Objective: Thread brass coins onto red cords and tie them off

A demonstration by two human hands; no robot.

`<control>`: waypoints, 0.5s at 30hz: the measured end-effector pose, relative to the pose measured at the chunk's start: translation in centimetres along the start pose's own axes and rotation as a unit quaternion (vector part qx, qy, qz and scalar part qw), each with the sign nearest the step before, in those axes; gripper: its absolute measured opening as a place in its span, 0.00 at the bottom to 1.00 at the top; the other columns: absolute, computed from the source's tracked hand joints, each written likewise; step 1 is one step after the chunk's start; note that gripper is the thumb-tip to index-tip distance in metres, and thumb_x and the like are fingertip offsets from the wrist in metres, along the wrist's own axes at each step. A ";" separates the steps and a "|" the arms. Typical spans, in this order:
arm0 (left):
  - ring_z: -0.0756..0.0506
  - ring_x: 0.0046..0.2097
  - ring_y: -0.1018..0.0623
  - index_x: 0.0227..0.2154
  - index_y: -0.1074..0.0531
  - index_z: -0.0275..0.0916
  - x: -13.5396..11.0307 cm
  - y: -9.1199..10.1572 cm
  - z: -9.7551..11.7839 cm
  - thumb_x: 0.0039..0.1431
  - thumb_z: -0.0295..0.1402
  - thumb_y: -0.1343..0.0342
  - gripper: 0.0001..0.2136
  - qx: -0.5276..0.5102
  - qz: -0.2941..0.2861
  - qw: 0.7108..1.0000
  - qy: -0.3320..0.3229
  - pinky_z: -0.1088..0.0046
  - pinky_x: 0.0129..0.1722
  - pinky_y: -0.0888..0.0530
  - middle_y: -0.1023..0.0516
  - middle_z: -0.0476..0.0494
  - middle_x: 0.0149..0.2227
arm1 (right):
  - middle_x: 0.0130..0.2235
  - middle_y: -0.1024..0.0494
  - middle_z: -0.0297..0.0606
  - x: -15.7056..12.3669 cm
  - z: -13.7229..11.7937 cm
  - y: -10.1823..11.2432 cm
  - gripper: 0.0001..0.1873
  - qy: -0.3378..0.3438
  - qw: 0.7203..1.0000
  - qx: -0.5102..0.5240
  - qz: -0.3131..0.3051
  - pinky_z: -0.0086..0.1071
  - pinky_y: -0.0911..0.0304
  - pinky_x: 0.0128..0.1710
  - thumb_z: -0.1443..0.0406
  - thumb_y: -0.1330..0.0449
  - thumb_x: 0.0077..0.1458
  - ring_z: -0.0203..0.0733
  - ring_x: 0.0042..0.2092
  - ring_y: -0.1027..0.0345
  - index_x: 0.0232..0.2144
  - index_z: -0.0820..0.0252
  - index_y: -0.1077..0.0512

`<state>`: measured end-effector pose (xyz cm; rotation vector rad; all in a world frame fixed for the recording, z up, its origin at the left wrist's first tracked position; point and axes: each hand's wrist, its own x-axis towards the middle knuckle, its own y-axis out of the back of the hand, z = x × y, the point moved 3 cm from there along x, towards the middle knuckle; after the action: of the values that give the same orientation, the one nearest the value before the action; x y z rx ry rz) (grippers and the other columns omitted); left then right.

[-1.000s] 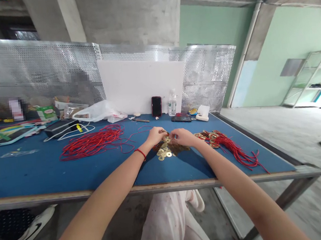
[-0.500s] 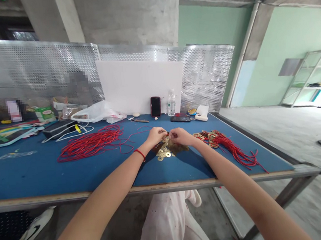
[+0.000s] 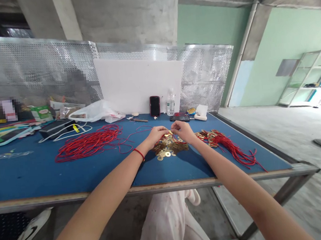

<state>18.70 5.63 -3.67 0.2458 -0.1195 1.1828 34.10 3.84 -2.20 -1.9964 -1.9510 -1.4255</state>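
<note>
My left hand [image 3: 158, 134], with a red bracelet on its wrist, is closed in a pinch at a brass coin [image 3: 170, 132]. My right hand [image 3: 183, 130] pinches close beside it, on a thin red cord [image 3: 175, 136] that hangs from the fingertips. Exactly how cord and coin meet is too small to tell. Under both hands lies a pile of brass coins with square holes [image 3: 168, 154]. To the right are strung coins [image 3: 212, 136] with long red cord tails [image 3: 237, 154]. On the left spreads a loose bundle of red cords [image 3: 90, 142].
At the back of the blue tabletop [image 3: 103, 175] stand a phone [image 3: 155, 106] and water bottles [image 3: 170, 103]. A white plastic bag [image 3: 98, 111], a black box [image 3: 57, 129] with a white cable and a tissue pack [image 3: 201, 112] lie around them. Another person's shoe [image 3: 31, 229] shows below left.
My fingertips have lifted slightly and my right fingers have turned upward. A coin and a stretch of red cord now show between the hands. The coin pile is more exposed.
</note>
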 end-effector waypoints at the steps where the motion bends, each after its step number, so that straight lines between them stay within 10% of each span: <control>1: 0.51 0.23 0.31 0.23 0.27 0.35 -0.1 -0.1 0.1 0.42 0.35 0.40 0.08 -0.006 -0.002 1.000 0.002 0.75 0.24 0.36 0.30 0.50 0.19 | 0.27 0.26 0.33 0.0 0.0 0.0 0.02 -0.001 1.000 0.012 -0.001 0.30 0.39 0.34 0.67 0.42 0.47 0.36 0.30 0.34 0.27 0.59 0.31; 15: 0.52 0.24 0.32 0.23 0.31 0.36 -0.2 0.3 0.6 0.43 0.38 0.38 0.11 -0.009 0.013 1.000 -0.024 0.77 0.24 0.37 0.30 0.50 0.22 | 0.30 0.25 0.33 -0.1 0.1 -0.4 0.10 -0.021 0.994 0.075 -0.075 0.29 0.39 0.32 0.62 0.41 0.47 0.35 0.31 0.33 0.32 0.60 0.34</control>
<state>18.41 5.43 -3.08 0.2572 -0.1766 1.2023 33.84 3.91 -2.60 -1.8663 -2.1953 -1.2307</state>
